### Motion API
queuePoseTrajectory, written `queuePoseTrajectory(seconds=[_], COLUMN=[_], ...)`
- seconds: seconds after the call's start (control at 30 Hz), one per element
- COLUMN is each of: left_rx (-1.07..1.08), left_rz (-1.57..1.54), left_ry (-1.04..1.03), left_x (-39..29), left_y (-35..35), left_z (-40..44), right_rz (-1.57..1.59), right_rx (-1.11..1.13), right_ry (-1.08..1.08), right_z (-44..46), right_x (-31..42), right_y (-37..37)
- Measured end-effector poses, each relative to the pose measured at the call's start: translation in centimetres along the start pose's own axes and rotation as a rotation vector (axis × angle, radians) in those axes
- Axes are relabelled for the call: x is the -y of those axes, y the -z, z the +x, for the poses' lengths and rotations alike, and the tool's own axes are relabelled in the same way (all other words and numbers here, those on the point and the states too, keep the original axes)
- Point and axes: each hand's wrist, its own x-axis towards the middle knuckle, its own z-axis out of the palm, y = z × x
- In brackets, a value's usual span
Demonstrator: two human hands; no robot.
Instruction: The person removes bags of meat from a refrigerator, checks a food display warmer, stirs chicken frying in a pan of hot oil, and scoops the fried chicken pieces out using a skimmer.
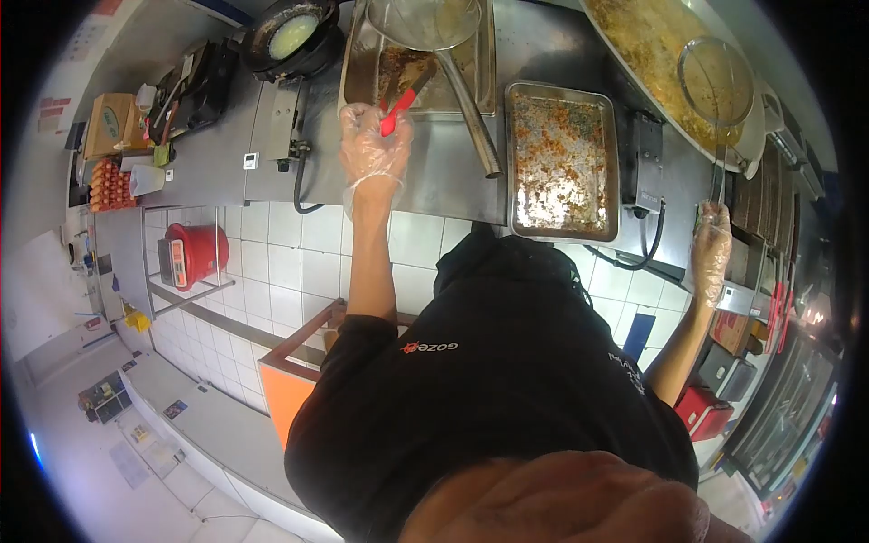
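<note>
My left hand, in a clear plastic glove, is closed around a slim red-handled utensil at the counter's front edge. The utensil's far end lies over a rectangular metal tray; its kind is unclear. A large strainer rests across that tray, its long metal handle pointing toward me. My right hand, also gloved, is closed on the handle of a round wire skimmer. The skimmer's mesh is over a wide pan of bubbling yellowish oil.
Between my hands sits a crumb-covered metal tray. A black wok with pale liquid stands at the back left. Egg trays and a cardboard box are far left. Below are a red bucket and an orange-sided stand.
</note>
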Motion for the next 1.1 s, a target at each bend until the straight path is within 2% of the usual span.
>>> queuePoseTrajectory(seconds=[0.07,0.13,0.17,0.23,0.4,0.47,0.5,0.6,0.63,0.8,0.87,0.93,1.0,1.03,1.1], left_rx=[-0.026,-0.067,-0.059,-0.055,0.019,0.013,-0.019,-0.047,-0.059,-0.113,-0.096,-0.053,-0.031,-0.071,-0.103], left_rz=[-0.008,-0.091,-0.089,-0.06,-0.074,-0.093,-0.092,-0.092,-0.091,-0.003,-0.074,-0.013,-0.006,-0.029,-0.049], left_ry=[-0.019,-0.048,-0.059,-0.104,-0.144,-0.16,-0.201,-0.282,-0.313,-0.316,-0.314,-0.3,-0.324,-0.32,-0.314], left_x=[-0.8,-1.5,-1.8,-2.0,-2.0,-1.9,-1.8,-0.9,-0.8,1.0,2.1,2.1,3.0,3.0,3.1], left_y=[0.0,-0.4,-0.8,-1.4,-3.7,-4.3,-4.5,-4.6,-4.7,-5.1,-5.4,-5.2,-5.7,-5.7,-6.2], left_z=[0.5,0.9,1.0,1.2,0.9,0.8,0.9,1.3,1.4,0.8,0.6,0.2,-0.2,-0.3,-0.5], right_rz=[0.035,0.009,0.014,0.049,0.098,0.068,0.095,0.032,0.097,-0.017,0.014,-0.049,0.019,0.005,-0.012], right_rx=[0.009,0.109,0.106,0.007,0.045,0.075,0.011,0.044,0.015,-0.117,-0.119,-0.093,-0.128,0.013,-0.062], right_ry=[-0.043,-0.106,-0.118,0.068,-0.134,-0.135,-0.046,-0.068,-0.081,-0.036,-0.074,-0.199,-0.114,-0.229,-0.16], right_z=[0.0,0.1,0.2,-0.2,-1.6,-2.1,-2.4,-2.8,-3.2,-3.7,-3.5,-3.7,-3.7,-3.6,-3.9], right_x=[0.2,0.3,0.0,-0.4,1.1,1.1,-1.3,-0.2,0.3,1.7,1.7,2.4,1.5,2.8,2.4], right_y=[-0.1,0.1,0.0,-0.7,-0.3,-0.1,-1.0,-0.4,-0.6,-1.2,-1.6,-1.8,-2.4,-1.4,-2.0])
